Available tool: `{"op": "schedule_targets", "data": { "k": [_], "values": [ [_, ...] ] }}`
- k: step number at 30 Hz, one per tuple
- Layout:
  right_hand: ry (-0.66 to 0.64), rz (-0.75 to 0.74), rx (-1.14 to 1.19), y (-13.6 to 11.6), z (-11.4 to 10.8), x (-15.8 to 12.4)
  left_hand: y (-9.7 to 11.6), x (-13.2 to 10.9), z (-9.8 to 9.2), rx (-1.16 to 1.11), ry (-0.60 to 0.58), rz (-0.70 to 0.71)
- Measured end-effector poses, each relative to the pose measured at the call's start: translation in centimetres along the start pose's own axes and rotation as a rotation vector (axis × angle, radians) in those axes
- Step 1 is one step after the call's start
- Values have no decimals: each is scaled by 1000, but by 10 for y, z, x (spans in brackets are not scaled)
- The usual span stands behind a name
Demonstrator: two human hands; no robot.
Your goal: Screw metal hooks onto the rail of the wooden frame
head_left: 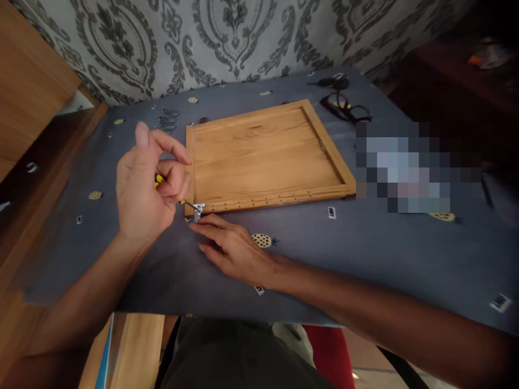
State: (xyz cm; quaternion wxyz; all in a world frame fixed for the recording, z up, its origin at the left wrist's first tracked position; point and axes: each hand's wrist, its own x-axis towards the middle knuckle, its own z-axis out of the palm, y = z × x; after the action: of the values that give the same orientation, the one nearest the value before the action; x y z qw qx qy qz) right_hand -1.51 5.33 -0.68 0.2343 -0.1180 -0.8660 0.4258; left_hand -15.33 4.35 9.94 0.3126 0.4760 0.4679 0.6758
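My left hand [144,189] is closed round a screwdriver [159,180] with a yellow and black handle, the thumb pointing up. The shaft slants down to a small silver metal bracket [198,212] at the near left corner of a framed wooden panel [259,154]. Palm down on the cloth, my right hand [237,246] has its fingers stretched out and spread, fingertips against or just beside the bracket's lower end. Whether they press on it I cannot tell. A row of small dark holes runs along the panel's near edge.
Several small dark metal pieces [167,120] lie behind my left hand. Glasses [348,111] and a dark-handled tool [330,81] rest at the back right. A pixelated patch [409,167] hides something on the right. Wooden furniture [36,92] stands at the left.
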Motion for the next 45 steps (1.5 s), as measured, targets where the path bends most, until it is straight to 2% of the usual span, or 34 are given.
{"op": "schedule_targets", "data": {
  "k": [6, 13, 18, 21, 25, 29, 31, 34, 37, 40, 45],
  "values": [
    [19, 30, 75, 0, -1, 0, 1, 1, 1, 28, -55, -13],
    [31, 22, 94, 1, 0, -1, 2, -5, 5, 93, 45, 11],
    [13, 41, 84, 0, -2, -1, -1, -3, 5, 35, 23, 22],
    [13, 34, 72, 0, -2, -1, -2, 2, 2, 42, -29, -6],
    [14, 21, 34, 1, -1, -1, -2, 5, -4, 16, -164, -51],
    [8, 22, 22, 1, -1, -1, -2, 5, -9, -12, -286, -26],
    [2, 21, 20, 1, -1, -1, -3, 3, -8, 2, -250, 29],
    [11, 17, 17, 1, 0, -1, -5, -1, -5, 46, -72, 116],
    [20, 16, 19, 1, 0, 0, -5, -5, -1, 38, 19, 104],
    [7, 17, 10, 1, 0, 0, -4, -4, 0, 10, -20, 55],
    [-5, 11, -14, 0, 0, 0, 1, 3, -2, 2, -159, -63]
  ]
}}
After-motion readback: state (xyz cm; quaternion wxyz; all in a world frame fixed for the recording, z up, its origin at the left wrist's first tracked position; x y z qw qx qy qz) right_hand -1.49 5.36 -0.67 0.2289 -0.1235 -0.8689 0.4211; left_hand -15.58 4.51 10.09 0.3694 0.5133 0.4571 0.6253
